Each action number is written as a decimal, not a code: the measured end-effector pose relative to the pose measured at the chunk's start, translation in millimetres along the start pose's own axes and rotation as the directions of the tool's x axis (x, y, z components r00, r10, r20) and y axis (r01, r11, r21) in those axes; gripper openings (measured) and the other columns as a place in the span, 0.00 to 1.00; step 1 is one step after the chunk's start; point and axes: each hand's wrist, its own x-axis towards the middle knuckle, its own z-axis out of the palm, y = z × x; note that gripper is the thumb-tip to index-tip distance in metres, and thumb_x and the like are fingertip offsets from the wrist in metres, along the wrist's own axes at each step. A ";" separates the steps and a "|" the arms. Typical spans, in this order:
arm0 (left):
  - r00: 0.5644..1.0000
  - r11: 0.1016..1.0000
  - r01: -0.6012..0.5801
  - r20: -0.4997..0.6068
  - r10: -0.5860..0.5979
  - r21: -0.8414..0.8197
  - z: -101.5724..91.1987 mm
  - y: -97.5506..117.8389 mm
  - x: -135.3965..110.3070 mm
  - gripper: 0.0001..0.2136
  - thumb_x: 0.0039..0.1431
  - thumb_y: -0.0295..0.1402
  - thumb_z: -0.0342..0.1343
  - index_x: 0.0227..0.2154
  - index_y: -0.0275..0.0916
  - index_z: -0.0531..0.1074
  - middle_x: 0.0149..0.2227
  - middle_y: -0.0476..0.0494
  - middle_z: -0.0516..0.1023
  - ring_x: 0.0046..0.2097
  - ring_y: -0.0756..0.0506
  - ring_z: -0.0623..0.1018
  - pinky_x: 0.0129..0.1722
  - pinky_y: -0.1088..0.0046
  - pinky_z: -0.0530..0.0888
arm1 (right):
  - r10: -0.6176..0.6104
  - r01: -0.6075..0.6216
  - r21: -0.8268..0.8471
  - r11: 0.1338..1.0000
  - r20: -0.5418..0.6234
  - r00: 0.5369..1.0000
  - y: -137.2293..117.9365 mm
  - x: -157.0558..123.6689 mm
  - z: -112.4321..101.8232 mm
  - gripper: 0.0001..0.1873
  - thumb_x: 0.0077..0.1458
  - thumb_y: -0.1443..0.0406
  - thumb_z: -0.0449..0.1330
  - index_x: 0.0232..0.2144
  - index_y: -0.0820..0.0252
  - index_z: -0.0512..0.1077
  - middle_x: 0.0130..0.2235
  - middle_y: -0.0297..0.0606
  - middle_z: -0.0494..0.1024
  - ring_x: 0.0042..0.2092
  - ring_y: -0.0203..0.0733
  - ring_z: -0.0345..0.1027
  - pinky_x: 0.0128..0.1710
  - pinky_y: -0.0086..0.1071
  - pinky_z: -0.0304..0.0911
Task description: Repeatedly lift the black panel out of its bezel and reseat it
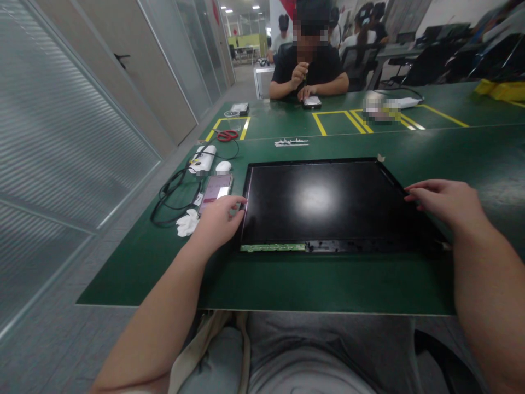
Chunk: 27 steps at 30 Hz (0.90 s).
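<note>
Display panel (324,205): flat on tabletop (328,284), long axis left-right. Left hand (215,221) at left short edge, right hand (445,202) at right. Both grips loose, fingers resting, nothing clasped.

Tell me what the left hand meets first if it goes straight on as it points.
The black screen: the left hand points right, fingertips at its left edge, seemingly touching, so it would run onto the screen at once.
</note>
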 end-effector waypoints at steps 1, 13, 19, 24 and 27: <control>1.000 1.000 0.009 0.019 -0.009 0.005 0.8 -0.8 0.1 0.15 0.63 0.34 0.56 0.50 0.39 0.80 0.44 0.39 0.84 0.39 0.39 0.81 0.46 0.60 0.78 | 0.000 0.000 0.001 1.000 0.002 1.000 -0.1 0.1 0.2 0.11 0.47 0.62 0.61 0.32 0.54 0.82 0.28 0.34 0.82 0.27 0.42 0.72 0.48 0.43 0.71; 0.988 0.996 -0.059 0.146 0.049 0.065 11.7 -6.6 -1.1 0.22 0.64 0.32 0.54 0.60 0.36 0.73 0.56 0.30 0.81 0.57 0.31 0.80 0.60 0.49 0.76 | -0.088 0.087 -0.050 0.995 -0.025 0.996 8.6 8.0 4.9 0.13 0.46 0.58 0.59 0.31 0.54 0.82 0.28 0.36 0.83 0.27 0.44 0.74 0.45 0.44 0.72; 0.977 0.974 -0.147 0.179 0.116 0.171 17.9 -5.5 0.0 0.19 0.66 0.28 0.47 0.54 0.34 0.77 0.53 0.27 0.80 0.53 0.31 0.79 0.58 0.47 0.76 | -0.069 0.068 -0.072 0.995 -0.005 0.998 5.9 7.3 4.9 0.13 0.46 0.59 0.60 0.31 0.54 0.82 0.28 0.35 0.82 0.28 0.44 0.75 0.49 0.44 0.71; 0.975 0.967 -0.167 0.178 0.133 0.192 23.0 -10.5 -1.2 0.21 0.65 0.26 0.47 0.56 0.34 0.77 0.53 0.26 0.78 0.54 0.31 0.77 0.58 0.46 0.76 | -0.054 0.054 -0.069 0.996 -0.001 0.999 0.7 3.0 3.3 0.13 0.47 0.60 0.59 0.32 0.54 0.82 0.28 0.34 0.82 0.28 0.45 0.75 0.49 0.44 0.70; 0.979 0.964 -0.162 0.160 0.130 0.209 25.5 -12.6 -1.8 0.22 0.64 0.25 0.48 0.58 0.37 0.77 0.56 0.29 0.77 0.57 0.32 0.77 0.60 0.48 0.75 | -0.031 0.032 -0.089 0.996 0.011 0.999 -1.9 0.8 2.2 0.14 0.48 0.60 0.59 0.33 0.54 0.83 0.29 0.34 0.83 0.30 0.45 0.76 0.49 0.43 0.70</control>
